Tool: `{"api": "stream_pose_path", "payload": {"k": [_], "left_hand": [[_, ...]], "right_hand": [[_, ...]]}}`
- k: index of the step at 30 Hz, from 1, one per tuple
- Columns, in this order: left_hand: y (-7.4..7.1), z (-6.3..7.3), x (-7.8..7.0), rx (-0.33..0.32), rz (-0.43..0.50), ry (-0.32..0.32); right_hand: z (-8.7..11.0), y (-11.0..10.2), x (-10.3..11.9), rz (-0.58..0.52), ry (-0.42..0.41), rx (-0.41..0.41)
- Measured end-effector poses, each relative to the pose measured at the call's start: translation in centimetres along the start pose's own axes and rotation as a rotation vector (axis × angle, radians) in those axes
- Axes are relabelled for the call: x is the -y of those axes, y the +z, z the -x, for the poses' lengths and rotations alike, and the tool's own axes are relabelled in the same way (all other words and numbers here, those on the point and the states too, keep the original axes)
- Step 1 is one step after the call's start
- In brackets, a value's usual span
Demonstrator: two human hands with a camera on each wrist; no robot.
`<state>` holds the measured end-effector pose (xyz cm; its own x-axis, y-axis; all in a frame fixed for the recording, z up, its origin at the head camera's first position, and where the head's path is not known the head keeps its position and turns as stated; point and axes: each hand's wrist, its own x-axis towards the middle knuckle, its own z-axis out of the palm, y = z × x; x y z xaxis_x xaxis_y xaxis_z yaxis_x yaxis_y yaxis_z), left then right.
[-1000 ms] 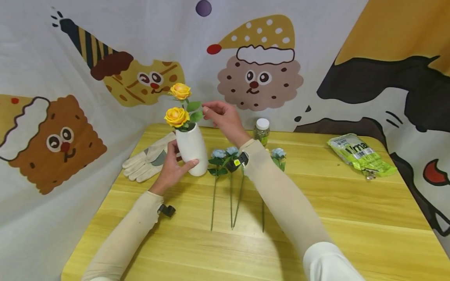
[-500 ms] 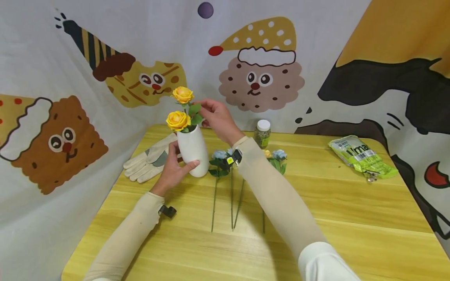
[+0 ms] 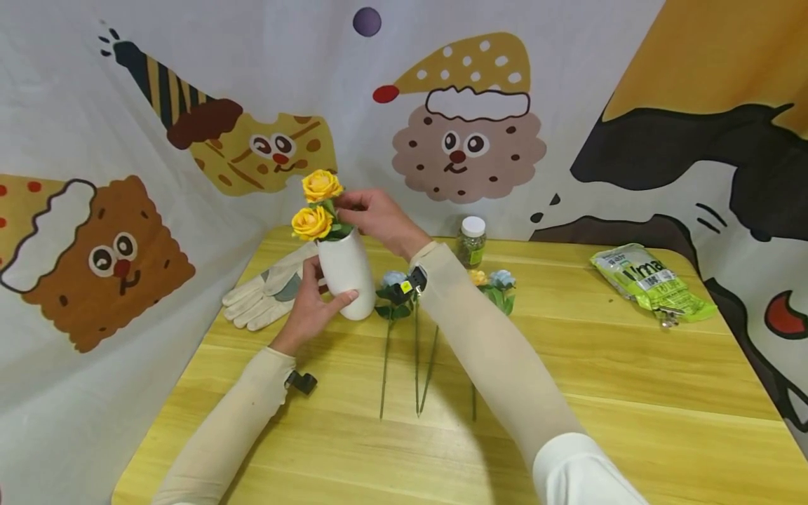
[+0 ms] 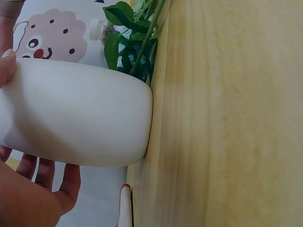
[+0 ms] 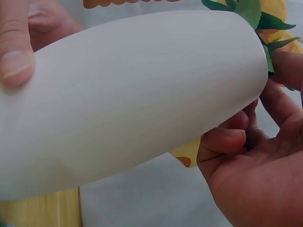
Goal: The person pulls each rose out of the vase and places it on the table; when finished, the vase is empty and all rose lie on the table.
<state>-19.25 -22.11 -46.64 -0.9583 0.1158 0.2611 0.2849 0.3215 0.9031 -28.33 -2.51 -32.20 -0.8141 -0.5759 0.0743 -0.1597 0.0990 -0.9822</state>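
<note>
White vase (image 3: 346, 270) at far left of the table (image 3: 568, 393), yellow roses (image 3: 312, 223) in its mouth.
Left hand (image 3: 309, 310) grips the vase, fingers clamped round its wall; right hand (image 3: 379, 220) at the rose stems, fingers bent, cannot tell whether pinching. Vase looks stiff, smooth, perhaps slippery and breakable: best held round the belly. Roses likely light; take by the stem. Flat wood-grain top; cartoon-printed cloth (image 3: 353, 77) hangs beyond.
</note>
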Motion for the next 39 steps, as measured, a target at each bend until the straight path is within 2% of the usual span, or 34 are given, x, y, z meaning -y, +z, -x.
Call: {"api": "stream_pose_path", "payload": {"k": [6, 14, 20, 23, 27, 30, 34, 39], "left_hand": [[0.1, 0.2, 0.1, 0.003, -0.002, 0.005], [0.1, 0.2, 0.1, -0.001, -0.007, 0.001], [0.0, 0.2, 0.1, 0.001, 0.005, 0.005], [0.1, 0.2, 0.0, -0.001, 0.004, -0.002], [0.2, 0.0, -0.2, -0.003, 0.001, -0.013], [0.2, -0.1, -0.2, -0.002, 0.008, -0.013], [0.3, -0.1, -0.1, -0.004, 0.018, -0.008], [0.2, 0.0, 0.2, -0.005, 0.024, 0.015]], "right_hand": [[0.1, 0.2, -0.4, 0.042, -0.056, 0.007], [0.4, 0.1, -0.2, -0.042, -0.140, -0.023], [0.8, -0.3, 0.2, -0.054, -0.207, -0.077], [1.0, -0.4, 0.3, -0.071, -0.215, -0.126], [1.2, -0.3, 0.4, -0.117, -0.252, -0.236], [1.3, -0.2, 0.5, -0.196, -0.289, -0.310], [1.5, -0.1, 0.5, -0.299, -0.337, -0.369], [2.0, -0.3, 0.7, -0.308, -0.385, -0.457]]}}
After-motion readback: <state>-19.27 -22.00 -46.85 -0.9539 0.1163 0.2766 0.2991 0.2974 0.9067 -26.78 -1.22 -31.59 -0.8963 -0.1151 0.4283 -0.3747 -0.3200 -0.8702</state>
